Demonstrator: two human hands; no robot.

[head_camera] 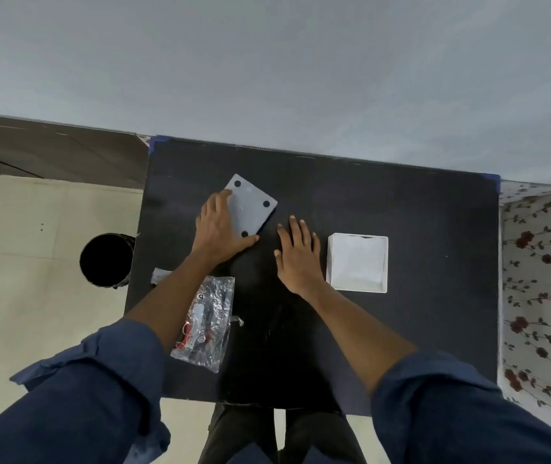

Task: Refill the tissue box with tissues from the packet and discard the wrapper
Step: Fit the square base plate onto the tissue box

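Between blue sleeves (76, 406), wrapper (205, 324) lies near-to-far; left hand (217, 229) holds skewed grey panel (252, 207).

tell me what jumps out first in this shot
On the black table the left hand lies on a grey panel with black dots, the right hand spread flat beside it. A white box sits open to the right, a crumpled clear wrapper lies by the left forearm, and a black bin stands on the floor at left.
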